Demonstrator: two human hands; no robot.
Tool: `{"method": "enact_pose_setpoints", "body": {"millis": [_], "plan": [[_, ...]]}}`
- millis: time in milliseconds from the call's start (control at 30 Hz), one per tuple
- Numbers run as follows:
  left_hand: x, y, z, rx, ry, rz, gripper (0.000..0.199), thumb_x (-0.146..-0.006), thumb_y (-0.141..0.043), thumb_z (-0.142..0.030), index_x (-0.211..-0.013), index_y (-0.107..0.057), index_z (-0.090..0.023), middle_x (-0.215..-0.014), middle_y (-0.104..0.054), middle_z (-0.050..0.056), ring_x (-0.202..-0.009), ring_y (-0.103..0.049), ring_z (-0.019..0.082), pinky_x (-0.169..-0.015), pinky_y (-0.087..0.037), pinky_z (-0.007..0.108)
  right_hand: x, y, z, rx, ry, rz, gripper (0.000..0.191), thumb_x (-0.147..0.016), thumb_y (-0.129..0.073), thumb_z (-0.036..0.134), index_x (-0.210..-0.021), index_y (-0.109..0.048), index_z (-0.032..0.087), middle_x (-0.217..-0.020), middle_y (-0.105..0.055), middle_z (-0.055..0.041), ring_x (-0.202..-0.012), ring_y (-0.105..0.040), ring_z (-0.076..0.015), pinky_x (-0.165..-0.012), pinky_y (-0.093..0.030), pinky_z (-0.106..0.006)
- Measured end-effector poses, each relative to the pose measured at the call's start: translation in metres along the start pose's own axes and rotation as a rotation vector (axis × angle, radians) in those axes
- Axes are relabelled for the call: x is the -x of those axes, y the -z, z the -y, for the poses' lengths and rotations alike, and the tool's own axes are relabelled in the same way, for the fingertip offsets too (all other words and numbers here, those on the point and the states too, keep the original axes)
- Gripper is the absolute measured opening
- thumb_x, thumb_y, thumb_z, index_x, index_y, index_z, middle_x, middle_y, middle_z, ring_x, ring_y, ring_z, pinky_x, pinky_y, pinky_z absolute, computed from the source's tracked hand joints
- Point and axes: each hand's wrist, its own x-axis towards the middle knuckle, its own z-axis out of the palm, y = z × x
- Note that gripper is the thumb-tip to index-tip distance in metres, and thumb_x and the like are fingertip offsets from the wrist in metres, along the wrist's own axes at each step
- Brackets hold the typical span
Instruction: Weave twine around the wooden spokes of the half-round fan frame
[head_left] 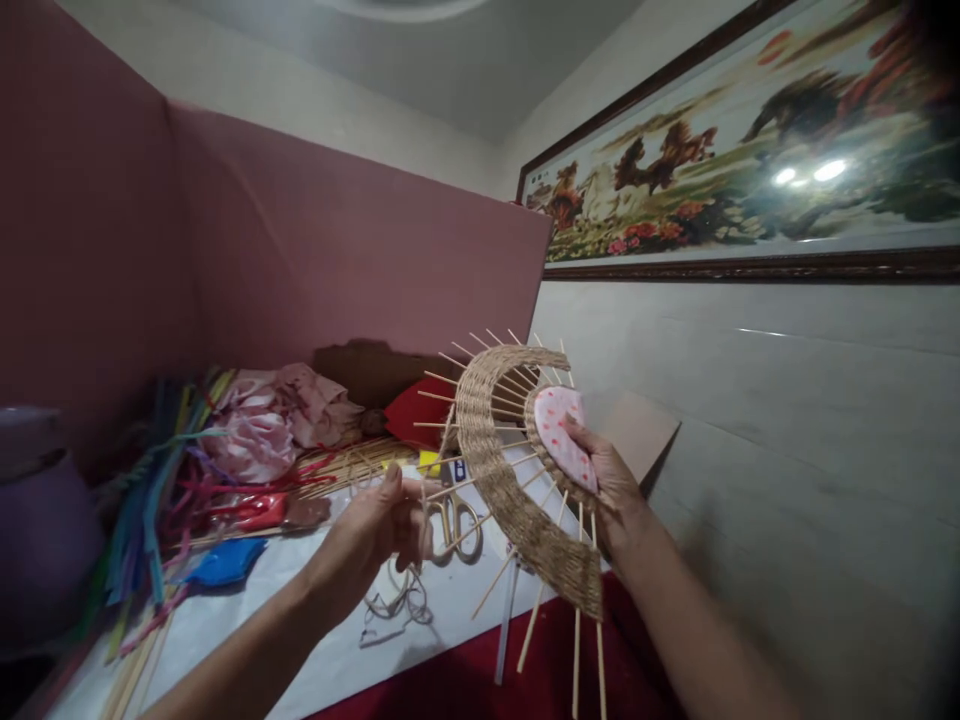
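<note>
Right hand [611,480] is gripping the woven fan [478,430] in mid-air by its spotted patch [556,428]; left hand [390,515] is curling at the fan's eight o'clock, whether pinching anything I can't tell. Steady holding and evenly spread spokes [431,425] should be serving well. Below, scissors [454,525] are resting on white sheeting [345,665]; pink partition [360,250] is rising at ten, framed picture [712,160] hanging at one.

A big picture of horses [660,175] was hung on the pale wall [787,400] in a brown frame [750,269]. A pink board [367,250] was seen near it, and a round purple thing [45,550] was seen far left.
</note>
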Motion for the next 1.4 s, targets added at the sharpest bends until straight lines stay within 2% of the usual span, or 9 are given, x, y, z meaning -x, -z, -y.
{"method": "enact_pose_setpoints", "body": {"millis": [133, 267, 467, 600, 667, 833, 933, 1133, 1400], "plan": [[0.009, 0.014, 0.000, -0.032, 0.038, -0.138, 0.051, -0.075, -0.049, -0.058, -0.084, -0.063, -0.010, -0.042, -0.046, -0.002, -0.033, -0.029, 0.004, -0.035, -0.016, 0.018, -0.009, -0.002, -0.019, -0.066, -0.030, -0.059, 0.017, -0.076, -0.058, 0.019, -0.092, -0.058, 0.013, -0.064, -0.070, -0.0064, -0.056, -0.067, -0.0209, -0.056, -0.057, -0.033], [0.016, 0.027, 0.006, -0.127, -0.074, -0.263, 0.041, -0.071, -0.060, -0.051, -0.080, -0.062, -0.011, -0.040, -0.036, -0.007, -0.035, -0.020, 0.002, -0.037, -0.008, 0.018, -0.014, -0.001, -0.041, -0.061, -0.037, -0.024, 0.024, -0.071, -0.064, 0.023, -0.093, -0.058, 0.014, -0.066, -0.071, -0.0060, -0.062, -0.068, -0.0223, -0.056, -0.057, -0.034], [0.024, 0.038, 0.021, -0.425, -0.195, -0.436, 0.035, -0.075, -0.057, -0.048, -0.083, -0.066, -0.015, -0.037, -0.034, -0.007, -0.034, -0.029, 0.006, -0.036, -0.019, 0.019, -0.023, 0.012, -0.069, 0.009, 0.085, -0.034, 0.035, -0.066, -0.070, 0.026, -0.096, -0.057, 0.014, -0.071, -0.071, -0.0070, -0.068, -0.068, -0.0245, -0.056, -0.057, -0.035], [0.028, 0.043, 0.028, -0.773, -0.354, -0.536, 0.021, -0.073, -0.062, -0.037, -0.088, -0.070, -0.023, -0.057, -0.063, 0.001, -0.046, -0.052, 0.012, -0.045, -0.036, 0.020, -0.027, 0.018, -0.078, 0.023, 0.136, -0.068, 0.042, -0.065, -0.072, 0.031, -0.099, -0.055, 0.014, -0.076, -0.072, -0.0063, -0.068, -0.068, -0.0231, -0.057, -0.057, -0.033], [0.029, 0.048, 0.035, -0.972, -0.456, -0.543, 0.024, -0.070, -0.067, -0.031, -0.094, -0.070, -0.026, -0.073, -0.070, 0.003, -0.057, -0.061, 0.016, -0.055, -0.042, 0.021, -0.027, 0.019, -0.081, 0.022, 0.127, -0.087, 0.045, -0.063, -0.073, 0.032, -0.100, -0.055, 0.014, -0.078, -0.072, -0.0061, -0.068, -0.068, -0.0222, -0.057, -0.057, -0.032], [0.026, 0.055, 0.054, -1.346, -0.811, -0.364, 0.025, -0.080, -0.055, -0.021, -0.103, -0.065, -0.021, -0.060, -0.066, 0.001, -0.046, -0.058, 0.013, -0.048, -0.042, 0.021, -0.023, 0.018, -0.085, 0.008, 0.107, -0.184, 0.046, -0.059, -0.076, 0.030, -0.096, -0.057, 0.012, -0.072, -0.071, -0.0055, -0.067, -0.068, -0.0220, -0.058, -0.057, -0.030], [0.026, 0.052, 0.051, -1.387, -0.874, -0.341, 0.026, -0.082, -0.051, -0.014, -0.106, -0.061, -0.016, -0.065, -0.063, 0.003, -0.056, -0.059, 0.012, -0.052, -0.045, 0.019, -0.020, 0.019, -0.085, -0.002, 0.108, -0.190, 0.044, -0.059, -0.076, 0.028, -0.096, -0.057, 0.013, -0.072, -0.071, -0.0050, -0.068, -0.068, -0.0223, -0.057, -0.057, -0.030], [0.024, 0.062, 0.041, -1.343, -0.888, -0.471, 0.023, -0.082, -0.053, -0.019, -0.102, -0.063, -0.019, -0.090, -0.070, 0.006, -0.081, -0.066, 0.015, -0.070, -0.051, 0.019, -0.021, 0.026, -0.085, -0.049, 0.094, -0.167, 0.039, -0.062, -0.073, 0.024, -0.096, -0.058, 0.013, -0.071, -0.071, -0.0055, -0.064, -0.068, -0.0219, -0.057, -0.057, -0.031], [0.022, 0.076, 0.051, -1.037, -0.534, -0.528, 0.023, -0.078, -0.057, -0.027, -0.097, -0.068, -0.026, -0.093, -0.072, 0.000, -0.083, -0.067, 0.016, -0.074, -0.052, 0.021, -0.019, 0.022, -0.082, -0.138, -0.045, -0.147, 0.036, -0.062, -0.070, 0.019, -0.096, -0.058, 0.010, -0.069, -0.071, -0.0078, -0.064, -0.068, -0.0237, -0.055, -0.057, -0.032]]}}
